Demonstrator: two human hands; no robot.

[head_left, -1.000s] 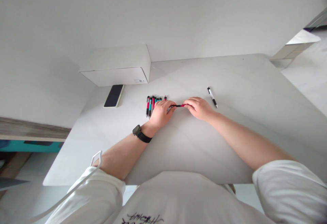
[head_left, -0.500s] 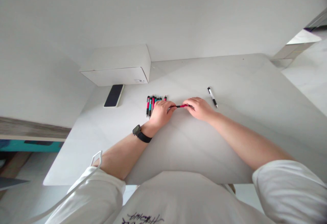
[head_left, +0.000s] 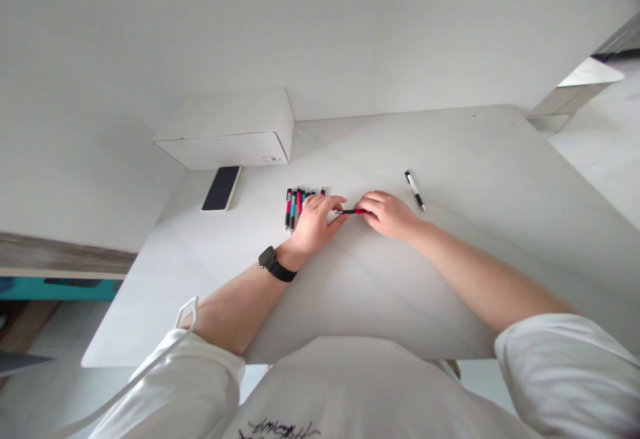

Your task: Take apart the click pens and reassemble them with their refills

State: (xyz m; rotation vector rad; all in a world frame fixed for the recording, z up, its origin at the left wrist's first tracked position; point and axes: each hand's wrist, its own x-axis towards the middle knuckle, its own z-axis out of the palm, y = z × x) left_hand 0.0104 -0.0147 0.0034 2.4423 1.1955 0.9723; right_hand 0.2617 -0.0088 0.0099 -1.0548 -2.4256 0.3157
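Head view, white table [head_left: 475,152], wall [head_left: 320,25], red pen [head_left: 353,211]

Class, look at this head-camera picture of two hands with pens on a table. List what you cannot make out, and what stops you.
Head view throughout.
1. red pen: both ends hidden inside the left hand and right hand gripping it.
2. row of pens: near ends under the left hand, so no sure count.
3. box label: too small to read.
4. shirt print: cut off by the bottom edge.
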